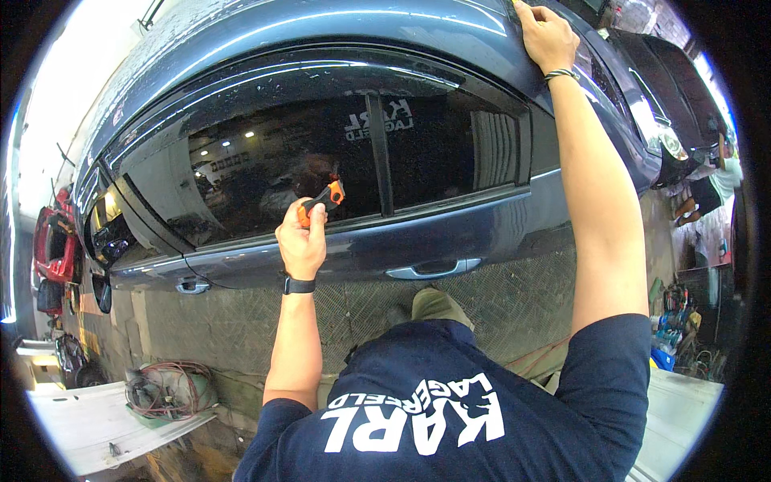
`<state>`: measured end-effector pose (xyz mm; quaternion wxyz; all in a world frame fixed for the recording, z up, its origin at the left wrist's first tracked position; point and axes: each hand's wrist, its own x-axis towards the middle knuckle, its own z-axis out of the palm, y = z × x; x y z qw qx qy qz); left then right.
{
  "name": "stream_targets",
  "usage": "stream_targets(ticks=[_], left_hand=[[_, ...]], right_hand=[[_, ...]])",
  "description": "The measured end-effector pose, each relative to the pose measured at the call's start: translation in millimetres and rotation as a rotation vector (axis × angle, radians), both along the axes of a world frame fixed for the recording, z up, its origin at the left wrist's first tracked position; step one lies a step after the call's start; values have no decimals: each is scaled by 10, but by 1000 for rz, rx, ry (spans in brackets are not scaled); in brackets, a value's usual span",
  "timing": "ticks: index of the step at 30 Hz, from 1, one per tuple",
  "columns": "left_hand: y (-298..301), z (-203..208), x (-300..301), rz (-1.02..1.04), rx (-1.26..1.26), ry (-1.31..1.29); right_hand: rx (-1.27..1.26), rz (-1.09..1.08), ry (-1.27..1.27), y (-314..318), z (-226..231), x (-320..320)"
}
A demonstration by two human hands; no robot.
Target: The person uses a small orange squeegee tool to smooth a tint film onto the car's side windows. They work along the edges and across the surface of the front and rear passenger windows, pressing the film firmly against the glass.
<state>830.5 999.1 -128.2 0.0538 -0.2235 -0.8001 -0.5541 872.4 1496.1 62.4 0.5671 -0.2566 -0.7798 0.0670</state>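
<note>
My left hand (pixel 301 243), with a dark band at the wrist, is closed around a small orange-and-black hand tool (pixel 328 201). It is held up in front of the car's dark rear-half side windows; the tool's exact kind does not show. My right hand (pixel 549 36) reaches far up to the blue car's body (pixel 482 40) above the side glass, fingers closed. A small yellow bit shows at its fingertips, cut off by the picture's top edge. The tinted side window (pixel 265 145) mirrors my shirt and the ceiling lights. Below it are two door handles (pixel 434 269).
A dark car (pixel 671 88) stands at the right with a person (pixel 711 197) beside it. A red car (pixel 55 241) is at far left. Behind me at lower left, a greenish machine with coiled hoses (pixel 169 391) rests near a white panel (pixel 88 426). Textured floor plates (pixel 241 325) lie beneath.
</note>
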Motion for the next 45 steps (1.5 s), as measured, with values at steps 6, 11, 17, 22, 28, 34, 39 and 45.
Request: stream_targets(ticks=[6, 11, 17, 22, 28, 34, 39, 45], left_hand=[[411, -12, 216, -74, -99, 6], [30, 84, -101, 8, 31, 38], [328, 129, -10, -41, -118, 111], [302, 182, 27, -36, -132, 147], [146, 137, -22, -50, -77, 7], [337, 260, 27, -70, -171, 116], [45, 293, -160, -11, -23, 74], [497, 336, 75, -36, -125, 123]], right_hand=[[-40, 13, 6, -38, 37, 28], [-10, -27, -9, 33, -10, 33], [-43, -8, 13, -15, 9, 4], [-32, -38, -10, 14, -5, 18], [34, -43, 2, 98, -73, -5], [-28, -2, 23, 1, 22, 28], [7, -47, -7, 99, -44, 0], [-65, 18, -6, -49, 45, 25]])
